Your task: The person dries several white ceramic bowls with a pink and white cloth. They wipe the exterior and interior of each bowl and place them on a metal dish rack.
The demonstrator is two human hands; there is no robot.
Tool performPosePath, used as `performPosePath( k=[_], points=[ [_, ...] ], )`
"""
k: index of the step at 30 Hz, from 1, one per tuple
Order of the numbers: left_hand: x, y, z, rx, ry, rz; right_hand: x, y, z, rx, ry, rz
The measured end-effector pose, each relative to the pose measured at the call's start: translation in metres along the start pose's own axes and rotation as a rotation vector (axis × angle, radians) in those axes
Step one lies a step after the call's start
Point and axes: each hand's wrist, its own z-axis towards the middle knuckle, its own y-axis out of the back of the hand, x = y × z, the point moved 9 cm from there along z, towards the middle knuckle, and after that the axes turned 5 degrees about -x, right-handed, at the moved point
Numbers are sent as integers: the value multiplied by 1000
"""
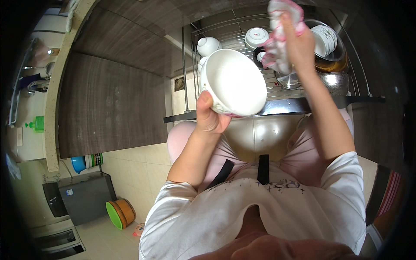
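Note:
My left hand (209, 115) grips a large white ceramic bowl (236, 83) by its lower rim side, tilted so its white inside faces up. Pink and green decoration shows on the bowl's outer wall. Raised over the right part of a pulled-out wire drawer rack (239, 40), my right hand (300, 48) holds a crumpled white cloth with pink edges (278, 35), slightly blurred. Under and beside the cloth lie an upturned white bowl (257, 37) and a glass lid (288, 79). Another white bowl (209, 46) rests at the rack's left, behind the held bowl.
A metal basin (343, 58) holding stacked white bowls (325, 40) sits at the rack's right, near a textured metal pot (334, 84). The drawer's dark front edge (286, 106) crosses before my knees. Cabinet doors (113, 104) and a stone countertop (61, 81) stand left.

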Motion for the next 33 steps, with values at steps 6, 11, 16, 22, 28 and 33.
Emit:
performPosePath(
  k=[6, 11, 16, 22, 28, 33],
  points=[
    [-3, 0, -1, 45, 25, -73, -33, 11, -3, 139, -320, -113],
    [-3, 0, 0, 81, 42, -72, -28, 7, -1, 132, -242, -27],
    [-2, 2, 0, 78, 69, -43, 30, -7, -24, 256, 316, -161],
    [6, -12, -2, 94, 79, -64, 75, -61, -109, 433, 1097, -568],
    [-3, -6, 3, 18, 25, 56, 38, -74, -111, 566, 858, -816],
    [-2, 2, 6, 49, -29, 97, 16, -63, -97, 894, 342, -619]
  ],
)
